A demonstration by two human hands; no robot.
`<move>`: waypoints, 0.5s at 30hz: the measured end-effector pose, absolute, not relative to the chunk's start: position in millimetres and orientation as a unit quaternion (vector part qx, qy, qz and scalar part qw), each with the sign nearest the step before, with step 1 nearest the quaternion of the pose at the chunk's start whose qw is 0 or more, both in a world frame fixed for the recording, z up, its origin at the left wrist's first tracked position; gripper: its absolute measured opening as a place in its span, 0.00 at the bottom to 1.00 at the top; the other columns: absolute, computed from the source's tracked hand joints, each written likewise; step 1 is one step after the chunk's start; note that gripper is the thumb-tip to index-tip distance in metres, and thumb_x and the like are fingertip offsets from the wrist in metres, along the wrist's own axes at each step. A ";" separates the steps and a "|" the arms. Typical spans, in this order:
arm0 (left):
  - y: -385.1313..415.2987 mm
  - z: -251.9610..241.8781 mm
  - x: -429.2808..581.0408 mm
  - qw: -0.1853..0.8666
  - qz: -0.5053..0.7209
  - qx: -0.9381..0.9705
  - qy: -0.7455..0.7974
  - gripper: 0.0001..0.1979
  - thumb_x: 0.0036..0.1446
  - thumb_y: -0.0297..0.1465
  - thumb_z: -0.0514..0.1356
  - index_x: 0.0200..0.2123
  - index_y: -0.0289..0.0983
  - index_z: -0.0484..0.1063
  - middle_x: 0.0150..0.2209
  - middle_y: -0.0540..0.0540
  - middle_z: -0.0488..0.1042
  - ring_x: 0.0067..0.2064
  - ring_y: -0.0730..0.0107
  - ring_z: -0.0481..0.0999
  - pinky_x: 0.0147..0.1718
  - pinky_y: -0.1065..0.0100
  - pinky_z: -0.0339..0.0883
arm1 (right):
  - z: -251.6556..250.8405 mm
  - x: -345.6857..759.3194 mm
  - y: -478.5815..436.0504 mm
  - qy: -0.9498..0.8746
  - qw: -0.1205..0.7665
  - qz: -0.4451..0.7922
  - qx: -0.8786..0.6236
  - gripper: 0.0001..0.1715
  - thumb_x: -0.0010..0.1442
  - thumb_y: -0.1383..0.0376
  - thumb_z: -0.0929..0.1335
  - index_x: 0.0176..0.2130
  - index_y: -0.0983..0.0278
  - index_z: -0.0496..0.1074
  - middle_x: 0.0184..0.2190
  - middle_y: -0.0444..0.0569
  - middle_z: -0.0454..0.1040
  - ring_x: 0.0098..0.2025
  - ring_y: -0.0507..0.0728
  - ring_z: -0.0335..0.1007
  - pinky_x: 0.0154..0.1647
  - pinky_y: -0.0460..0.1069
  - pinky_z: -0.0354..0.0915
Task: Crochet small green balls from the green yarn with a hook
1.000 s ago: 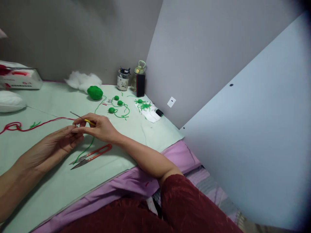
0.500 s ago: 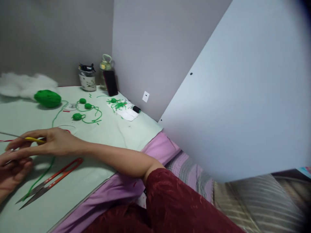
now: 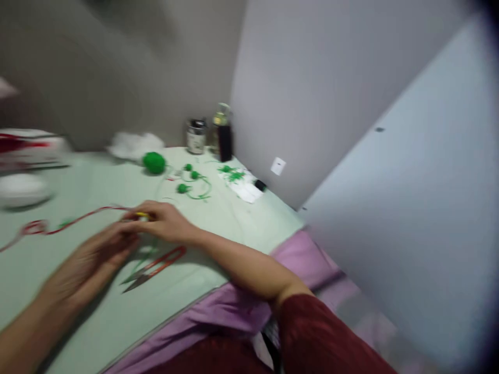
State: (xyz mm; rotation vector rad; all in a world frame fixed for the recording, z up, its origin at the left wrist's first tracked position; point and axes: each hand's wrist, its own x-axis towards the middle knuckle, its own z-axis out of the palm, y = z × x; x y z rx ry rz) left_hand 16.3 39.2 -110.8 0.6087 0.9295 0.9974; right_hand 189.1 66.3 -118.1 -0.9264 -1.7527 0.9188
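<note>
Right now your right hand [image 3: 166, 223] is pinching the yellow-handled crochet hook [image 3: 141, 214] between its fingers, low over the pale green counter [image 3: 218, 223]. Your left hand [image 3: 91, 259] is meeting it fingertip to fingertip, fingers loosely curled; the blur is keeping me from telling what they are gripping. Red yarn [image 3: 70, 222] is trailing away leftward from the hook, and red-handled snips [image 3: 154, 266] are lying just below your hands. Further back, a green yarn ball [image 3: 154, 162] is sitting near the wall.
</note>
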 end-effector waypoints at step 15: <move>39.6 -122.9 10.3 0.773 0.486 0.291 0.286 0.04 0.59 0.23 0.68 0.38 0.31 0.82 0.35 0.43 0.81 0.34 0.72 0.80 0.38 0.73 0.79 | -107.5 184.0 52.9 -0.651 0.481 0.453 -0.374 0.13 0.56 0.53 0.77 0.37 0.59 0.84 0.32 0.45 0.74 0.36 0.54 0.67 0.41 0.51 0.63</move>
